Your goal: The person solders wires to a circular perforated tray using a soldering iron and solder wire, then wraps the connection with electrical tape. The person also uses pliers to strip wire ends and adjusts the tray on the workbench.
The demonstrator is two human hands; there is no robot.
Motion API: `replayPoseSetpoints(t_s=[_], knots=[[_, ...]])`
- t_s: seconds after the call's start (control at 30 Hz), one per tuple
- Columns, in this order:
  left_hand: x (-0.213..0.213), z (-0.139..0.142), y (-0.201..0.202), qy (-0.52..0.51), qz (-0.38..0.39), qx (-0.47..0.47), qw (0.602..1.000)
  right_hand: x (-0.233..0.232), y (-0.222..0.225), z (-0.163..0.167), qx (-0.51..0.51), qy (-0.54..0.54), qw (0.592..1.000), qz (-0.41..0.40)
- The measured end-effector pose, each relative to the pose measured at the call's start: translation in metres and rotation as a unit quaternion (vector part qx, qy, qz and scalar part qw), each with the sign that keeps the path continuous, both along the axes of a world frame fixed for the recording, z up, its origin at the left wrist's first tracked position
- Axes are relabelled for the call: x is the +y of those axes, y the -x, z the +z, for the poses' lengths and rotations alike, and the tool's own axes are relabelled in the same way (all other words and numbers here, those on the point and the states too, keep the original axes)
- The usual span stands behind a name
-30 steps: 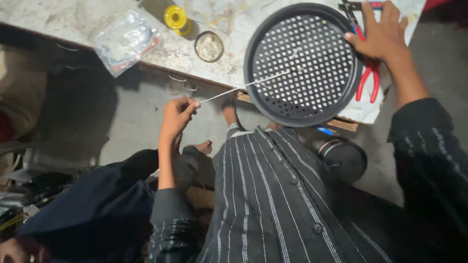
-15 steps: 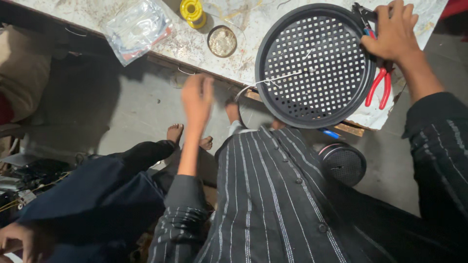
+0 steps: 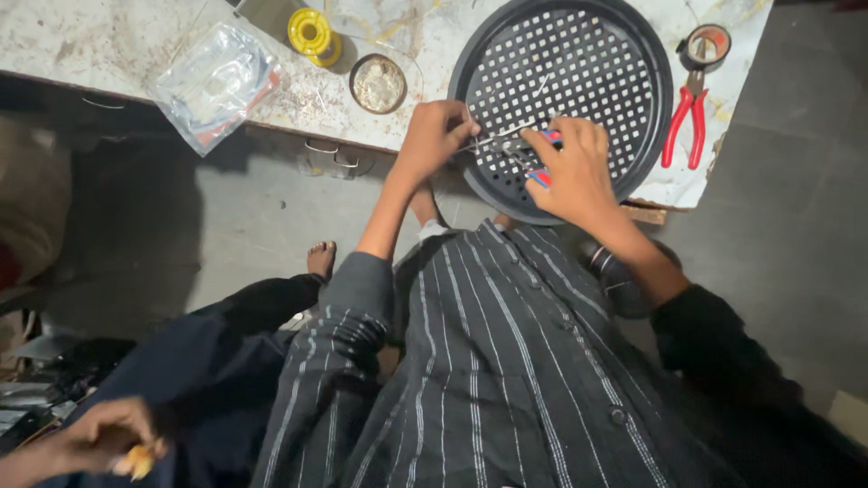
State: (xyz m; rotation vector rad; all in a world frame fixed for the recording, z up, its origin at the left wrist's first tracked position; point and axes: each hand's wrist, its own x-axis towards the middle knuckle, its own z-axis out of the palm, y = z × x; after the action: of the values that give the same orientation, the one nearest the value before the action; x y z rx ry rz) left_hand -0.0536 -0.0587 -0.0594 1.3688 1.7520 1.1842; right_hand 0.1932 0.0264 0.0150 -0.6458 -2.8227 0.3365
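Note:
A round black perforated tray point(image 3: 588, 54) lies on a worn white table point(image 3: 108, 45). Over the tray's near rim my left hand point(image 3: 432, 137) pinches a thin silver wire point(image 3: 502, 137). My right hand point(image 3: 571, 170) grips a small tool with red and blue handles point(image 3: 545, 155), its tip meeting the wire. Both hands are close together, almost touching, above the tray's lower left part.
Red-handled pliers point(image 3: 684, 117) and a tape roll point(image 3: 705, 43) lie right of the tray. A small round tin point(image 3: 379, 83), a yellow spool point(image 3: 312, 32) and a clear plastic bag point(image 3: 217, 83) sit to the left. Another person's hand point(image 3: 113, 438) holds something at bottom left.
My left hand has risen from below the table edge to the tray and holds the wire. My right hand has left the pliers at the tray's far right and come down holding the small tool.

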Motion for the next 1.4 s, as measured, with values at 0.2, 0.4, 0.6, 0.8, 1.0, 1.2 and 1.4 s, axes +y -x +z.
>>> replayPoseSetpoints(t_s=[0.2, 0.4, 0.6, 0.8, 1.0, 1.2, 1.4], knots=[[0.003, -0.002, 0.007, 0.029, -0.009, -0.035, 0.999, -0.011, 0.019, -0.007, -0.005, -0.019, 1.0, -0.01], [0.002, -0.001, 0.006, 0.052, -0.001, -0.061, 0.997, -0.015, 0.024, -0.018, -0.026, -0.003, 1.0, -0.014], [0.002, -0.001, 0.005, 0.04, 0.003, -0.064, 0.997, -0.018, 0.026, -0.022, -0.012, -0.027, 0.999, -0.015], [0.002, -0.004, 0.007, 0.042, 0.001, -0.063, 0.997, -0.017, 0.027, -0.026, -0.029, -0.042, 0.999, -0.018], [0.004, -0.007, 0.005, 0.061, 0.02, -0.114, 0.991, -0.021, 0.034, -0.017, -0.04, -0.005, 0.999, -0.027], [-0.027, -0.006, 0.013, 0.007, 0.168, 0.021, 0.986, 0.006, 0.023, 0.01, 0.017, 0.002, 0.995, -0.103], [-0.114, -0.026, -0.015, 0.237, 0.291, 0.152, 0.914, 0.136, 0.029, 0.004, 0.013, -0.109, 0.976, -0.19]])
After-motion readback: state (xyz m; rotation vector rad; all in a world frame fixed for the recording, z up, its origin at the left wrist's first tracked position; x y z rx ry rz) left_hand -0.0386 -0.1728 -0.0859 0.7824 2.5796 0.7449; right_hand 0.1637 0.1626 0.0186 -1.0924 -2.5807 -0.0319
